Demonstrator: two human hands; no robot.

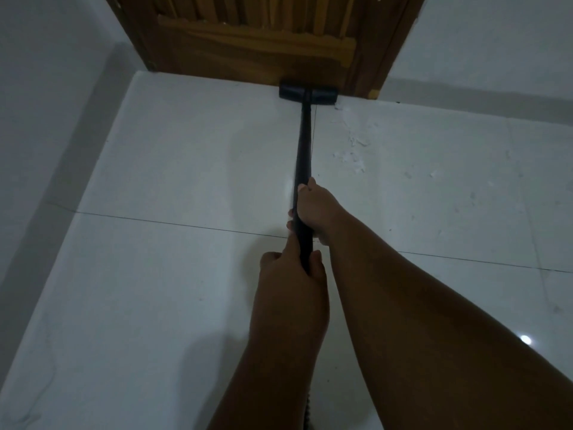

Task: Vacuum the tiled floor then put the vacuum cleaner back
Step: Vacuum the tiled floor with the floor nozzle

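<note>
Vacuuming in progress: your left hand (291,271) and right hand (313,209) both gripped the black wand (304,150), whose floor head (308,94) sat far, against the wooden door (248,57). Pale debris (353,144) lay on the tiled floor (186,150) to its right; the next stroke probably called for sweeping rightward over it.

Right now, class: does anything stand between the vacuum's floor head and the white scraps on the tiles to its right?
Nothing visible does. The floor head sits against the wooden door's foot; only bare tile separates it from the scraps. The left hand and right hand grip its wand.
</note>
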